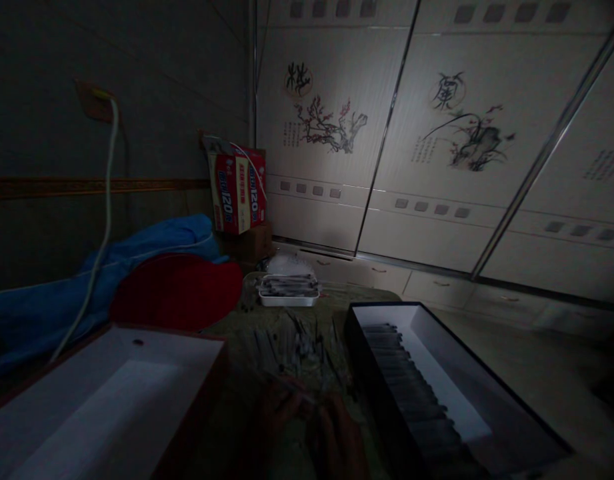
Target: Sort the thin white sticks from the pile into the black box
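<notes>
I am bending over a dim tabletop (pixel 237 407), both hands low in front of me. My left hand (pixel 277 407) and right hand (pixel 339 433) are meeting over a thin stick (pixel 294 387), the fingers of both curling around it, though the gloom is hiding exactly how tightly. Just beyond them a loose pile of sticks (pixel 297 347) is lying on the cloth. A black box (pixel 437 387) with a row of sticks is sitting to my right, an open white-lined box (pixel 111 393) to my left, a small white tray (pixel 288 291) farther back.
</notes>
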Motion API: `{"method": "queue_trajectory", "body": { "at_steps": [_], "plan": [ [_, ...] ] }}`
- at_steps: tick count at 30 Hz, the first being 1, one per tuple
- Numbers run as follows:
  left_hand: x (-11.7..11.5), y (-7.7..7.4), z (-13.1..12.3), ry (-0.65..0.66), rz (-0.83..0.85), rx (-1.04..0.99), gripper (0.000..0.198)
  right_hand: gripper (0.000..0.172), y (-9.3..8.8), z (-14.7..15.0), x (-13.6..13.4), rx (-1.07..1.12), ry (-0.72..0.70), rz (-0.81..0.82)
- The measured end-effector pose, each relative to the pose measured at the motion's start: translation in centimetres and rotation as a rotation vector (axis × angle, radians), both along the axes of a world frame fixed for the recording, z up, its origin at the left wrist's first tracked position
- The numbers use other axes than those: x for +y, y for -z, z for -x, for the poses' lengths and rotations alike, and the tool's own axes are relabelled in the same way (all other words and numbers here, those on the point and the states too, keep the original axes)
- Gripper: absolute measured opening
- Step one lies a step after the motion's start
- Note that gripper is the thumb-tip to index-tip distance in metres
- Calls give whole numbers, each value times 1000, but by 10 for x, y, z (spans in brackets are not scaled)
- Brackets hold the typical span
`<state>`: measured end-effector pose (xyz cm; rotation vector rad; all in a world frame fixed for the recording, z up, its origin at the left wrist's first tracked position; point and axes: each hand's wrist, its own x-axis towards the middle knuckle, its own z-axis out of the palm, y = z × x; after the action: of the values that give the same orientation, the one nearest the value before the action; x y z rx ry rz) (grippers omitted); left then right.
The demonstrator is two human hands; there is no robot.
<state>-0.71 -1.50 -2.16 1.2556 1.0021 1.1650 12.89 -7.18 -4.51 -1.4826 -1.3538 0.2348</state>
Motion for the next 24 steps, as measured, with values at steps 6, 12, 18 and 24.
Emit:
{"method": "queue_trajectory", "body": {
  "at_steps": [6, 12, 18, 24],
  "plan": [
    [-2, -4, -3, -39, 27, 5, 23, 46, 10, -8, 10, -21, -95, 39],
    [-5, -9, -4, -45, -51, 110, 12, 42, 11, -1, 6, -53, 35, -38],
    [-3, -8, -9, 10, -57, 162, 21, 40, 12, -6, 11, -127, -126, -94],
    [12, -29, -17, -78, -257, 657, 20, 52, 15, -33, 14, 50, 122, -48]
  ]
}}
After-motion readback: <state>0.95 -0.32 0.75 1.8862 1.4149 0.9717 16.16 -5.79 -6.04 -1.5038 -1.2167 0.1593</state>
